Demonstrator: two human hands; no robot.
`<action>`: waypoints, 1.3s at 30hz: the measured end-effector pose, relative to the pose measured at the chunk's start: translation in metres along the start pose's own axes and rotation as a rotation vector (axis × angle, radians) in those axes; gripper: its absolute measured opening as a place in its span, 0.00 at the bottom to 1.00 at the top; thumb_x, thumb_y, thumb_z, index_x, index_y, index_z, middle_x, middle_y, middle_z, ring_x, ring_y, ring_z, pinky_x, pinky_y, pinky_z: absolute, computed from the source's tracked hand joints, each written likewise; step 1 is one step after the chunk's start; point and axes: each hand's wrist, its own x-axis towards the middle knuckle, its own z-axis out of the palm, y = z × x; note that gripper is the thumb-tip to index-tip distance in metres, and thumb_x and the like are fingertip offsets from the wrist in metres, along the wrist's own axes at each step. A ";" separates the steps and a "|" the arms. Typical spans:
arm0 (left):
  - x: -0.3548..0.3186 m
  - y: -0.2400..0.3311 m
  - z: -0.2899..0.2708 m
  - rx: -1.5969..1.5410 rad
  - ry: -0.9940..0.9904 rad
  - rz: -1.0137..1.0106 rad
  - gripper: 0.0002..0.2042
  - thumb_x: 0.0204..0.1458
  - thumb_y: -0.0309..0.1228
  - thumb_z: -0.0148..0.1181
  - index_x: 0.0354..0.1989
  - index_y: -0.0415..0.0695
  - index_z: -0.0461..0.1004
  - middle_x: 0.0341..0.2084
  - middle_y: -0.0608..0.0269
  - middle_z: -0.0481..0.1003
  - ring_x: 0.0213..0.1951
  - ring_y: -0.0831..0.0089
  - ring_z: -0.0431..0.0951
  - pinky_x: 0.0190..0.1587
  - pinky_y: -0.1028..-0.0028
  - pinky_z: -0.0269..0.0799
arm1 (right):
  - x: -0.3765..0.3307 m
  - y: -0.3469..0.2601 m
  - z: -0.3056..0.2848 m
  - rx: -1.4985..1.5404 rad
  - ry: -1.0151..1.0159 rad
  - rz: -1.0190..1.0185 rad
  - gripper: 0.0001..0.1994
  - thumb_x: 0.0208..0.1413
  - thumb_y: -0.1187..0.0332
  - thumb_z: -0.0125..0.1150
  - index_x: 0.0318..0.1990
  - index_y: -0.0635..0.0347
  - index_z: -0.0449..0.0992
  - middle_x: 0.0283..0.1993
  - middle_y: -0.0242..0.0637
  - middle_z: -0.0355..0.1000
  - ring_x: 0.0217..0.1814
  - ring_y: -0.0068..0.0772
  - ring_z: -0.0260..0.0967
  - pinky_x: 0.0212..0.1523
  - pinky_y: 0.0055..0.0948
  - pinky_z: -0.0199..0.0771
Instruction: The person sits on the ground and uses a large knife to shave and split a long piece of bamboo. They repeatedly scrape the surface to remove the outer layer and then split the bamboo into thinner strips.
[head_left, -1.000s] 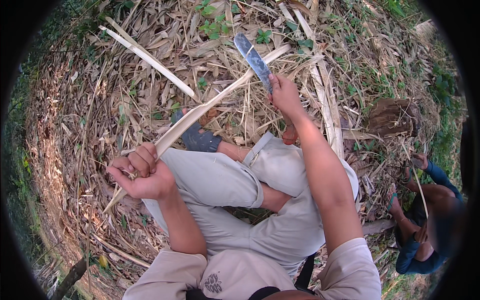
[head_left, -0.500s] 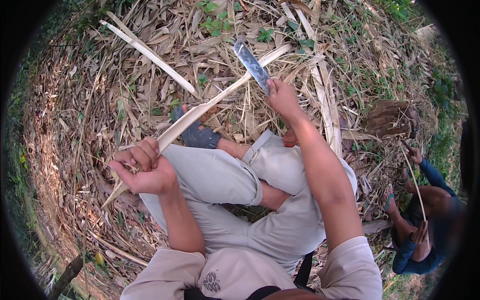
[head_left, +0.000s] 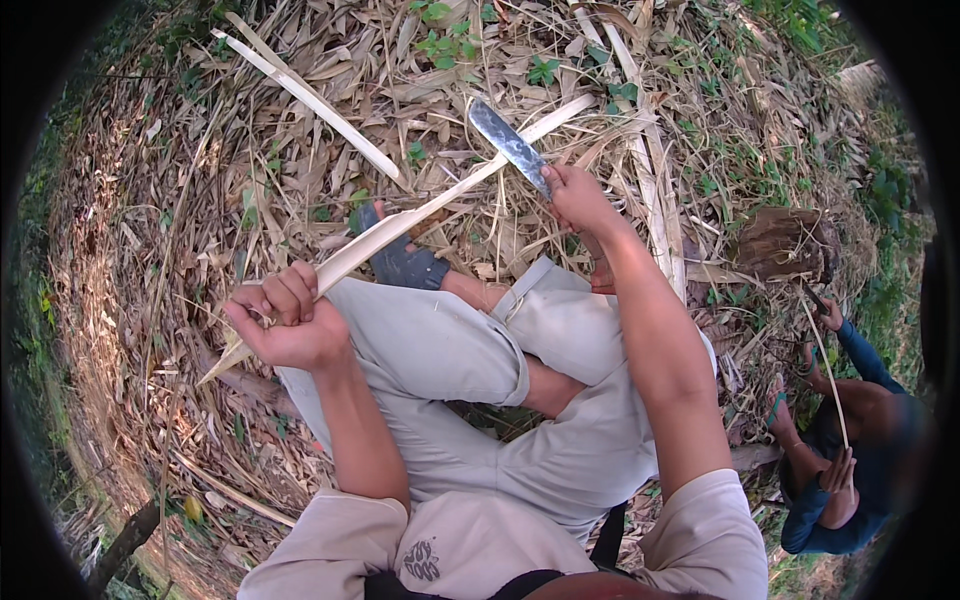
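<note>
A long pale strip of split wood, maybe bamboo [head_left: 420, 212], slants from beside my left knee up to the far right. My left hand [head_left: 290, 318] is closed around it near its lower, pointed end. In my right hand [head_left: 578, 196] is a machete [head_left: 508, 146] with a broad, dark, whitish-smeared blade. The blade crosses the strip near its far end and seems to touch it; its handle is hidden in my fingers.
Dry leaves and stalks cover the ground. Pale split strips [head_left: 315, 105] lie at the far left, others [head_left: 645, 165] to the right. A cut stump [head_left: 785, 245] stands at right. Beyond it a seated co-worker [head_left: 845, 440] holds a thin strip and a dark tool.
The machete blade has come down slightly toward me along with my right hand. My left hand keeps its hold on the strip. The whole view has shifted a little.
</note>
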 end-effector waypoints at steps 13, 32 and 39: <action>0.001 -0.002 0.000 -0.076 -0.065 -0.038 0.19 0.67 0.43 0.33 0.22 0.52 0.56 0.06 0.73 0.45 0.12 0.78 0.41 0.25 0.73 0.48 | -0.016 -0.016 -0.004 -0.244 0.203 -0.197 0.20 0.67 0.58 0.47 0.36 0.68 0.77 0.29 0.57 0.74 0.35 0.61 0.72 0.38 0.49 0.69; 0.003 -0.004 0.001 0.034 0.094 0.001 0.19 0.68 0.46 0.35 0.23 0.52 0.54 0.07 0.74 0.43 0.12 0.79 0.39 0.22 0.74 0.44 | -0.008 -0.007 -0.004 -0.228 0.011 -0.063 0.20 0.68 0.57 0.46 0.36 0.67 0.75 0.24 0.52 0.74 0.23 0.46 0.73 0.28 0.43 0.72; 0.007 -0.007 -0.006 0.008 0.151 -0.022 0.18 0.67 0.44 0.35 0.23 0.53 0.56 0.07 0.74 0.43 0.11 0.78 0.41 0.23 0.74 0.45 | -0.012 -0.012 -0.006 -0.148 -0.058 0.038 0.21 0.69 0.56 0.44 0.36 0.68 0.74 0.22 0.47 0.73 0.20 0.38 0.72 0.22 0.39 0.71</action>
